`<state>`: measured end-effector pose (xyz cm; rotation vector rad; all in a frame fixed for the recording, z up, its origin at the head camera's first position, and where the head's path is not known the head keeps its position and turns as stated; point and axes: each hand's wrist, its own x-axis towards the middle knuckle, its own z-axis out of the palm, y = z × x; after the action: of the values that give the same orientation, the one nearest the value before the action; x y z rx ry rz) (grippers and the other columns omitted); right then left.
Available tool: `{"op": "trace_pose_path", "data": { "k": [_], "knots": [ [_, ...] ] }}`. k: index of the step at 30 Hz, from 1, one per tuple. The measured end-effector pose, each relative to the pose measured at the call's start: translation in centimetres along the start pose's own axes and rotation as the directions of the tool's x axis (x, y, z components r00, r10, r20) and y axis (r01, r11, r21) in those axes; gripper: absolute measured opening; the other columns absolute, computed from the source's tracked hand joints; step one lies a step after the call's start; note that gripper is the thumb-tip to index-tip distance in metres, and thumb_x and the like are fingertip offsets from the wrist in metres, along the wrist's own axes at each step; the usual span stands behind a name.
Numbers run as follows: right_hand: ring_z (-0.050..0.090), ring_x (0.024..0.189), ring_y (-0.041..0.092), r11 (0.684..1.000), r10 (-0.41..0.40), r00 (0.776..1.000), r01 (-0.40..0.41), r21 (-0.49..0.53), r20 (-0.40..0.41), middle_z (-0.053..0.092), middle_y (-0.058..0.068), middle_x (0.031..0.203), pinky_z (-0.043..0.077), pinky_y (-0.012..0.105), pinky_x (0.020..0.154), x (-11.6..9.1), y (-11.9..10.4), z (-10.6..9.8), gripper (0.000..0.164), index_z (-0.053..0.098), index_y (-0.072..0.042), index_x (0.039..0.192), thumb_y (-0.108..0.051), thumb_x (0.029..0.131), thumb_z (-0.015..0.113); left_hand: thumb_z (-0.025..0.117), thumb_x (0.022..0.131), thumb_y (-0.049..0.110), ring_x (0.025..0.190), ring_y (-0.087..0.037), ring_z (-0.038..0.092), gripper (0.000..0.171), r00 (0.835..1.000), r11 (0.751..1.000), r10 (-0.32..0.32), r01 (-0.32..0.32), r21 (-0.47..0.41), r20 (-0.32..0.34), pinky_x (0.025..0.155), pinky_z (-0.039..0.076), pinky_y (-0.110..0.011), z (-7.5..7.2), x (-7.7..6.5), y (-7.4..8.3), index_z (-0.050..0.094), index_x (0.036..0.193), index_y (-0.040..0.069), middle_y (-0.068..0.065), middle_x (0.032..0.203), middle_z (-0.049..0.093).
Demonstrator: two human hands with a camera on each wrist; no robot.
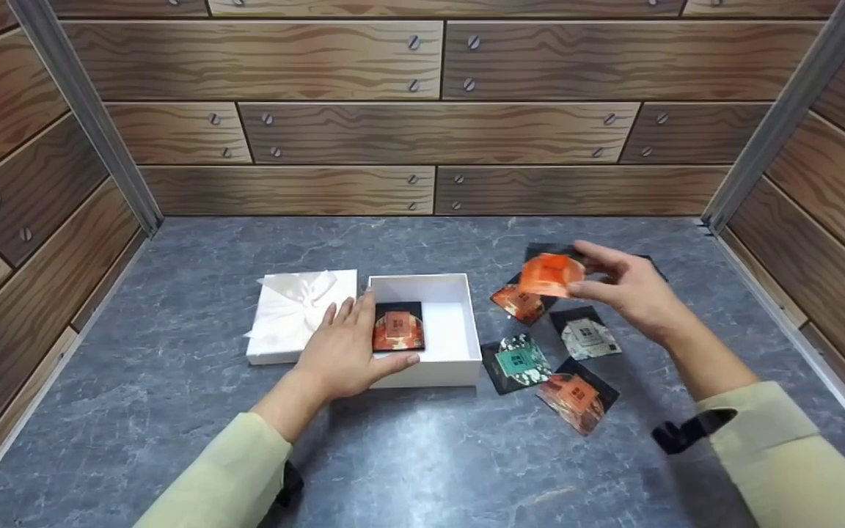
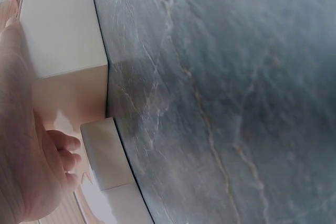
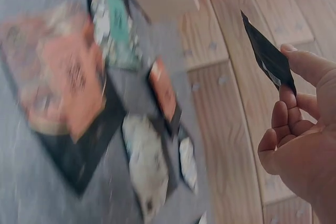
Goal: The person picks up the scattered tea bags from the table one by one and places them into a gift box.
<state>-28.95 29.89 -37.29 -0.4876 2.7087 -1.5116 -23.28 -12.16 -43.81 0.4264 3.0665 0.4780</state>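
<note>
My right hand [image 1: 631,290] pinches a black and orange sachet [image 1: 551,273] between thumb and fingers, raised above the table. In the right wrist view the sachet [image 3: 266,51] is seen nearly edge-on, its dark back showing. My left hand [image 1: 338,356] rests on the left side of an open white box [image 1: 426,372], fingers straight along the rim and thumb over the front wall. Inside the box, on its left, lies another black and orange sachet [image 1: 398,328]. Right of the box are a green sachet [image 1: 518,361], a grey sachet [image 1: 586,334] and orange sachets [image 1: 576,396].
A white lid [image 1: 268,337] with a ribbon bow [image 1: 307,293] lies left of the box, partly behind my left hand. A dark sachet [image 1: 655,265] shows partly behind my right hand. Wood-patterned walls [image 1: 437,132] enclose the grey marbled table [image 1: 195,411].
</note>
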Motion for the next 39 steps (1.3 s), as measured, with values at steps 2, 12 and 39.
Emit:
{"op": "trace_pose_path", "data": {
  "k": [2, 12, 39],
  "knots": [
    [0.070, 0.104, 0.018, 1.000, -0.023, 1.000, 0.022, 0.005, 0.021, 0.067, 0.022, 0.134, 0.057, 0.022, 0.090, 0.4, -1.0, 0.9, 0.079, 0.046, -0.004, 0.160, -0.019, 0.093, 0.085, 0.052, 0.087, 0.090, 0.156, -0.044, 0.030, 0.129, 1.000, 1.000, 0.002, -0.002, -0.002, -0.003, 0.129, 0.016, -0.056, 0.0, 0.0, 0.0, 0.014, 0.168, -0.003, -0.025, 0.167, 0.035],
    [0.070, 0.098, 0.028, 0.996, -0.070, 0.987, 0.060, 0.066, 0.147, 0.068, 0.025, 0.130, 0.062, 0.030, 0.078, 2.1, -4.6, 5.9, 0.083, 0.045, -0.003, 0.160, -0.015, 0.089, 0.087, 0.052, 0.087, 0.090, 0.156, -0.044, 0.030, 0.129, 1.000, 1.000, -0.004, 0.004, 0.002, 0.008, 0.129, 0.015, -0.056, -0.1, 0.0, 0.0, 0.014, 0.168, -0.003, -0.026, 0.167, 0.035],
    [0.059, 0.124, 0.033, 0.968, -0.131, 0.945, 0.188, -0.168, 0.301, 0.064, 0.016, 0.138, 0.045, 0.054, 0.112, 4.6, -6.6, 15.8, 0.084, 0.049, -0.002, 0.157, -0.025, 0.087, 0.089, 0.053, 0.090, 0.086, 0.155, -0.046, 0.030, 0.126, 1.000, 1.000, 0.021, -0.021, -0.020, -0.002, 0.129, 0.014, -0.057, -0.3, -0.4, 0.1, 0.013, 0.168, -0.004, -0.027, 0.165, 0.036]
  ]
}}
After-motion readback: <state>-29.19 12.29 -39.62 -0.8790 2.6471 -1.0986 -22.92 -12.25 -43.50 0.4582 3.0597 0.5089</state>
